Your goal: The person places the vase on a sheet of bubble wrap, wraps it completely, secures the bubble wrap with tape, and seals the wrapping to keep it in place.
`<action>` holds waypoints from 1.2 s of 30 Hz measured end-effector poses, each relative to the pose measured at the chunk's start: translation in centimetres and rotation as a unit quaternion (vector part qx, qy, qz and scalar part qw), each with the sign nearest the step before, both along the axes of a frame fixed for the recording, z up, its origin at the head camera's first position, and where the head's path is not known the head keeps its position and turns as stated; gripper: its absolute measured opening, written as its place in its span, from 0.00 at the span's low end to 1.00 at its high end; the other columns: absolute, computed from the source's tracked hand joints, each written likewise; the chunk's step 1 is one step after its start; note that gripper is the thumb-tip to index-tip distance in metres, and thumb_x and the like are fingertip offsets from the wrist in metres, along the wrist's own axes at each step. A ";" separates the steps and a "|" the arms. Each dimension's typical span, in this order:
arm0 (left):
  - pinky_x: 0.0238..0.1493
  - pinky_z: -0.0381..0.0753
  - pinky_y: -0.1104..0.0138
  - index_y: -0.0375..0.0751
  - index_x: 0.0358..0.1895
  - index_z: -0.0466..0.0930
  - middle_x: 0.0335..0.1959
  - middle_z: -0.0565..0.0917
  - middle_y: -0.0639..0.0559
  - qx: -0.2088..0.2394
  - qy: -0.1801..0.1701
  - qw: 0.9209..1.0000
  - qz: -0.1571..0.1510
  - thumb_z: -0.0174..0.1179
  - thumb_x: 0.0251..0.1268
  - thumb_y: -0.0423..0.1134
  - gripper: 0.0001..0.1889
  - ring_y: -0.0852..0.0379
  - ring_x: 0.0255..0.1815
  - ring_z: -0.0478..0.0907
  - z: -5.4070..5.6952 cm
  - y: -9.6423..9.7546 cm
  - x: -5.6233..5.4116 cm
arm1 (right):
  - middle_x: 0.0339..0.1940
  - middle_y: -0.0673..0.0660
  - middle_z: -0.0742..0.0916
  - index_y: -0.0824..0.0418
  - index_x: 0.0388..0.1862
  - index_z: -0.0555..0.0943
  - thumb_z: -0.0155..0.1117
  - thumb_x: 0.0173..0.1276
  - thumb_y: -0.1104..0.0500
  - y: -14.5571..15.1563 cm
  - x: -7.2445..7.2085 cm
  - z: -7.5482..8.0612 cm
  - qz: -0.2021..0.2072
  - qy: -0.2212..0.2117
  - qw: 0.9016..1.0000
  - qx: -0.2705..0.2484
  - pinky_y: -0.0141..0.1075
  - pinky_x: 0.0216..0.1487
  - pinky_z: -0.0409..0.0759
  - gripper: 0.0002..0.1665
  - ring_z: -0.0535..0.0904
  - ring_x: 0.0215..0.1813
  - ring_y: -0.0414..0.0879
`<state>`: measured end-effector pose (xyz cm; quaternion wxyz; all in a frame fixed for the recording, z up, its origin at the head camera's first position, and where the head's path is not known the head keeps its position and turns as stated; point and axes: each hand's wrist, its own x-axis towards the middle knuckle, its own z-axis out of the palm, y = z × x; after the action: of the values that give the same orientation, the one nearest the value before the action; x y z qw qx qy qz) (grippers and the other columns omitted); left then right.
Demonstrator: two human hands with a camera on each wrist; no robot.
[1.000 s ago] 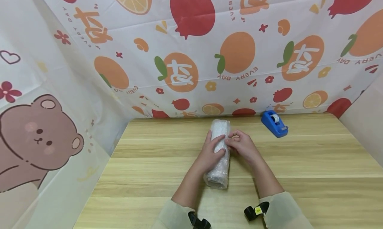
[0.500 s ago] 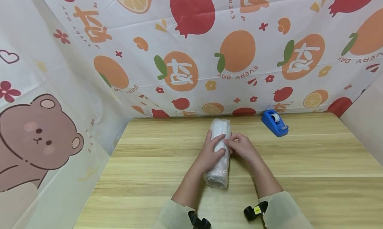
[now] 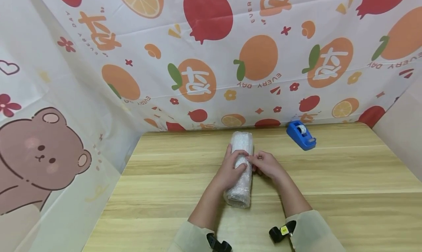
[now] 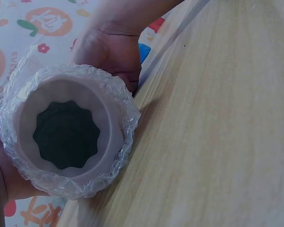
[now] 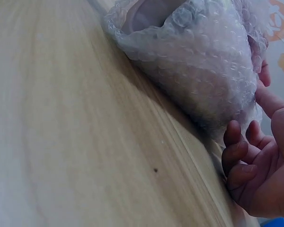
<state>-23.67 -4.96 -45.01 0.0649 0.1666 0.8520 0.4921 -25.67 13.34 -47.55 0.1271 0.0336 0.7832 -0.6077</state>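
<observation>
A vase-like hollow vessel wrapped in bubble wrap (image 3: 240,189) lies lengthwise on the table in the head view. In the left wrist view its pale round end (image 4: 114,135) faces the camera, with a dark, scalloped opening. My left hand (image 3: 229,171) holds the roll from its left side, thumb and fingers spread round it. At the roll's right side, my right hand (image 3: 267,165) pinches at the wrap's edge between thumb and forefinger. In the right wrist view, its other fingers (image 5: 239,175) are curled beside the bubble wrap. What lies exactly between the pinching fingertips is too small to tell.
A blue tape dispenser (image 3: 301,135) with a tape roll stands at the back right of the wooden table (image 3: 165,200). Behind it hangs a fruit-print cloth (image 3: 224,72). A cloth with a printed bear (image 3: 46,153) covers the left side.
My left fingers have bent in a little, toward my right fingertips. The right hand has shifted slightly down along the wrap's edge. The roll stays in place; the head view has tilted slightly.
</observation>
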 end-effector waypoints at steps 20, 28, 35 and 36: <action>0.73 0.52 0.40 0.52 0.53 0.71 0.81 0.36 0.43 -0.004 -0.006 1.000 0.012 0.56 0.66 0.42 0.14 0.39 0.80 0.41 0.1 0.0 0.1 | 0.27 0.55 0.81 0.60 0.38 0.76 0.62 0.67 0.37 0.8 -0.2 -0.7 0.054 -0.030 0.997 -0.046 0.34 0.21 0.75 0.26 0.74 0.23 0.44; 0.73 0.52 0.41 0.52 0.53 0.72 0.81 0.37 0.42 0.001 -0.005 1.000 0.012 0.57 0.65 0.41 0.14 0.39 0.80 0.41 0.1 0.0 0.2 | 0.32 0.56 0.83 0.61 0.45 0.74 0.62 0.70 0.45 1.4 -0.3 -0.9 0.079 -0.028 0.992 -0.093 0.36 0.27 0.80 0.20 0.79 0.30 0.46; 0.73 0.53 0.41 0.53 0.53 0.72 0.81 0.37 0.42 0.007 -0.005 1.000 0.012 0.57 0.65 0.41 0.14 0.39 0.80 0.41 -0.1 -0.1 0.0 | 0.32 0.54 0.86 0.62 0.47 0.73 0.64 0.70 0.51 1.8 -0.4 -0.9 0.087 -0.030 0.990 -0.106 0.38 0.31 0.83 0.17 0.81 0.33 0.47; 0.73 0.53 0.41 0.53 0.53 0.72 0.81 0.37 0.42 0.007 -0.005 1.000 0.013 0.57 0.65 0.41 0.14 0.39 0.80 0.41 -0.1 -0.1 0.0 | 0.32 0.54 0.86 0.62 0.46 0.73 0.65 0.70 0.52 1.8 -0.4 -0.9 0.088 -0.029 0.990 -0.108 0.38 0.31 0.83 0.17 0.82 0.32 0.47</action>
<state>-23.71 -5.04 -45.08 0.0615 0.1537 0.8504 0.4994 -26.04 15.17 -48.44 0.2059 -0.0316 0.7087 -0.6740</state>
